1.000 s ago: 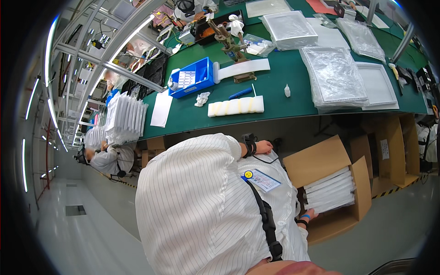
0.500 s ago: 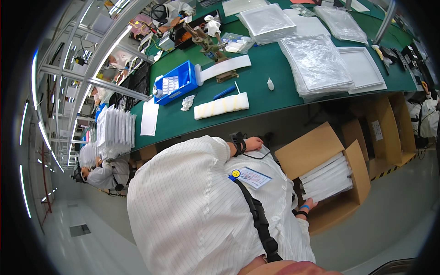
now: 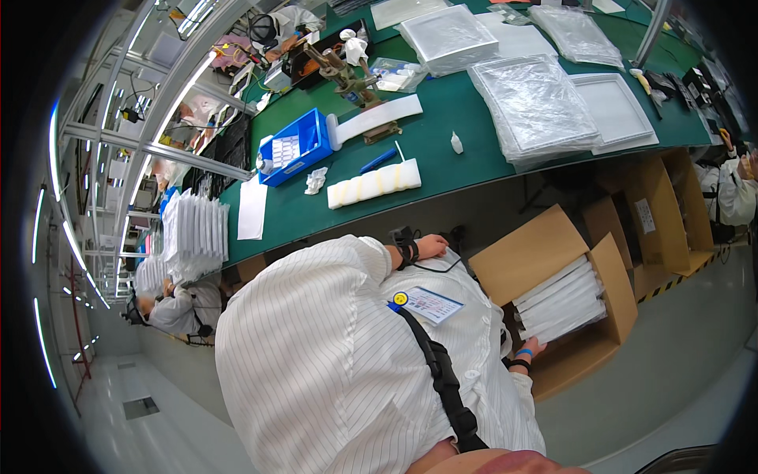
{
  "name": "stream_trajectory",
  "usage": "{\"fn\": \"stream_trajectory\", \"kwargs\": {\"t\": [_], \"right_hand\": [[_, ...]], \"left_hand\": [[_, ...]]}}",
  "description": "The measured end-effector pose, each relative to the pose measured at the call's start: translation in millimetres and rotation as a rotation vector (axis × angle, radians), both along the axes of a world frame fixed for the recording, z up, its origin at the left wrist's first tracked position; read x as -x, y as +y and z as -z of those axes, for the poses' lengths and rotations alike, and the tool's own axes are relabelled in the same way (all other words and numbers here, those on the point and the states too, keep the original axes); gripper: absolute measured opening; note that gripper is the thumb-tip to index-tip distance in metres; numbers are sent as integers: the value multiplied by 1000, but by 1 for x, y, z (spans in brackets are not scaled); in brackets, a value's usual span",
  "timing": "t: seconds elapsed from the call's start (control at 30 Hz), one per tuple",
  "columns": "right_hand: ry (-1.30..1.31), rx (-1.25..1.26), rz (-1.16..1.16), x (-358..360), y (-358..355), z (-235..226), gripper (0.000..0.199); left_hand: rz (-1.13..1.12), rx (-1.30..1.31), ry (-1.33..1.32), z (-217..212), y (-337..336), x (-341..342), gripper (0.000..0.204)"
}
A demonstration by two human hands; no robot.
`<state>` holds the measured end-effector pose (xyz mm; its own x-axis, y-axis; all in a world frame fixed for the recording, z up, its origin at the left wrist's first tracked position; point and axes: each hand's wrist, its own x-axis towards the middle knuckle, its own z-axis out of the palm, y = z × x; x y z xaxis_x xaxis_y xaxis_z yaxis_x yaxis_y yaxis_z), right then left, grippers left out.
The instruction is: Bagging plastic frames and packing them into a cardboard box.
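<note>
right hand (image 3: 527,349): grip unclear, at white tray stack (image 3: 562,304) in cardboard box (image 3: 553,253); stack may slip. left hand (image 3: 432,246): loosely closed, empty.

A long workbench (image 3: 474,142) runs across the upper half of the frame, from lower left to upper right. On it, left of centre, sits a bin (image 3: 294,148); just right of that lies a foam strip (image 3: 374,185). Stacked trays (image 3: 537,107) lie on the bench to the upper right. Below the bench, at centre right, an open carton (image 3: 584,316) stands on the floor with flat packs (image 3: 562,304) inside. A stack of sheets (image 3: 195,235) lies at the bench's left end
</note>
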<state>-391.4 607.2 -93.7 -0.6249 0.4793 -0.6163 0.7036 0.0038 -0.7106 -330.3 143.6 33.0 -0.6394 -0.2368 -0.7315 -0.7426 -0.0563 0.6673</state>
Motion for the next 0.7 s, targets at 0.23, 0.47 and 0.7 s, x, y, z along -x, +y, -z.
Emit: {"fn": "stream_trajectory", "kwargs": {"t": [0.23,0.47,0.7], "right_hand": [[-65,-9,-3,2,-6,-14,74],[-64,-21,-29,0,-3,-10,74],[-65,-31,-58,2,-5,-15,74]], "left_hand": [[21,32,-6,1,0,-2,33],[78,34,-58,-3,0,-1,37],[17,41,-11,6,1,-7,33]]}}
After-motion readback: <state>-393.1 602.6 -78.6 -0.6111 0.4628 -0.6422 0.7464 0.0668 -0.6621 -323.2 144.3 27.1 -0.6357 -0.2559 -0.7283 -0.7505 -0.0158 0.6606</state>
